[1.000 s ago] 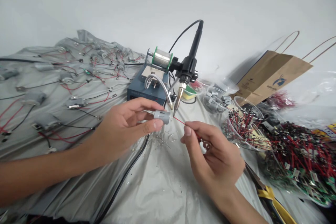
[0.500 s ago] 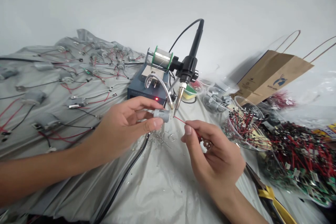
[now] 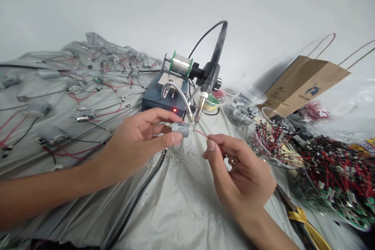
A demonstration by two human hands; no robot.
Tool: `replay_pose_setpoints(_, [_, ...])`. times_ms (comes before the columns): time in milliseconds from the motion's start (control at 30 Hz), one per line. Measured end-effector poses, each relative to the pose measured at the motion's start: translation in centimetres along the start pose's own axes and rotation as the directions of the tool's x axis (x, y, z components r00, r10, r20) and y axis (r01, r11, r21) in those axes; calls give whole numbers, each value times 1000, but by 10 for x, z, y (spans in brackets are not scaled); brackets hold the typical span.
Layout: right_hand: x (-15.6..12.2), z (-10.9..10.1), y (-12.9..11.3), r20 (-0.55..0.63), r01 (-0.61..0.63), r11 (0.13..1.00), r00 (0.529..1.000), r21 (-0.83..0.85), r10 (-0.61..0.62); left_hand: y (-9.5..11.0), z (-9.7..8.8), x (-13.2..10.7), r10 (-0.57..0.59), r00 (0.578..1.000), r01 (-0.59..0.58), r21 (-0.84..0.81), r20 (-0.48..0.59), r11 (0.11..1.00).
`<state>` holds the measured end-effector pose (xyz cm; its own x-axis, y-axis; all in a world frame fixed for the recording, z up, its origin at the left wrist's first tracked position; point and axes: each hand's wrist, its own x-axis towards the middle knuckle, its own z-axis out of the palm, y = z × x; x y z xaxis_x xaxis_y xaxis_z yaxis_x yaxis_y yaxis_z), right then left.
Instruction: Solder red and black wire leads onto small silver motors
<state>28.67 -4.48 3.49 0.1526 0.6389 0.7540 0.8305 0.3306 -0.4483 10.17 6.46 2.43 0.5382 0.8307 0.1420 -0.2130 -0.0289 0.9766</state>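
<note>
- Grey DC motor (image 3: 181, 129) clenched in our left hand (image 3: 134, 144), its end just beside the soldering iron tip (image 3: 195, 125)
- Red wire (image 3: 202, 133) pinched in our right hand (image 3: 240, 168), reaching the motor's end
- Solder spool (image 3: 181, 64) sits behind, atop the blue soldering station (image 3: 155, 103)

Nothing can be read clearly. The brown paper bag (image 3: 304, 82) bears a blue logo (image 3: 312, 89) with a short line of print beneath it and more small print toward its left, all too small to read. A yellow printed package (image 3: 363, 147) at the right edge is also illegible.
</note>
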Motion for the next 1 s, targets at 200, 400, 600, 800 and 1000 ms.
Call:
replay_pose_setpoints(200, [0, 1, 1, 5, -2, 1000, 1000, 5, 1, 1, 1, -1, -11, 1000, 11, -30, 4, 999])
replay_pose_setpoints(400, [1, 0, -1, 9, -2, 1000, 1000, 1, 2, 0, 1, -1, -28, 999, 29, -52, 26, 998])
replay_pose_setpoints(600, [1, -1, -1, 25, -1, 1000, 1000, -12, 1, 0, 0, 0, -20, 999, 21, -52, 25, 998])
replay_pose_setpoints(800, [2, -1, -1, 24, 12, 1000, 1000, -2, -12, 0, -1, -1, -19, 1000, 19, -26, 2, 999])
replay_pose_setpoints(1000, [2, 0, -2, 28, 14, 1000, 1000, -18, -13, 0, -1, -1, -6, 1000, 7, -22, 24, 1000])
